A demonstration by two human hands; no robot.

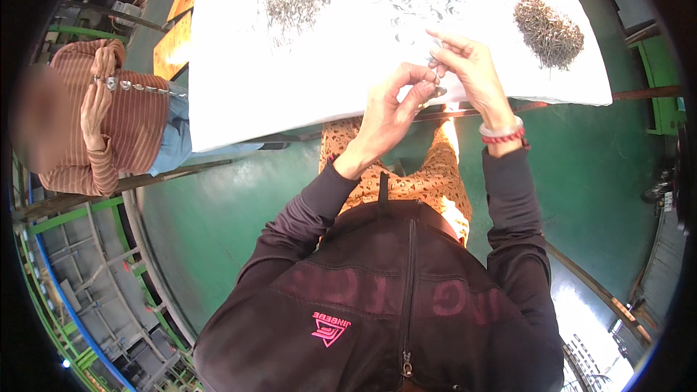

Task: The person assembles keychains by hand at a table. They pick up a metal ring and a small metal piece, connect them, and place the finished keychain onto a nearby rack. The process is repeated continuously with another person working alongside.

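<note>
Over the near edge of a white-covered table (254, 94), my two hands meet. My left hand (388, 112) is closed in a pinch on a small dark metal disc (440, 91). Close beside it, my right hand (472, 76) has its thumb and fingers drawn together at the left fingertips. What the right fingers hold is too small and glaring to make out. Beyond my hands lie many loose, shiny round metal pieces (428, 0). To the right is a dense heap of thin metal pins (548, 33), and a looser scatter of similar pins (294, 11) lies to the left.
At the left, another person (109, 116) in a striped top holds a row of shiny metal pieces (138, 87) with both hands. Wooden boards (174, 43) stand past the table's left edge. Below is a green floor (225, 225), with a green metal frame (653, 87) at the right.
</note>
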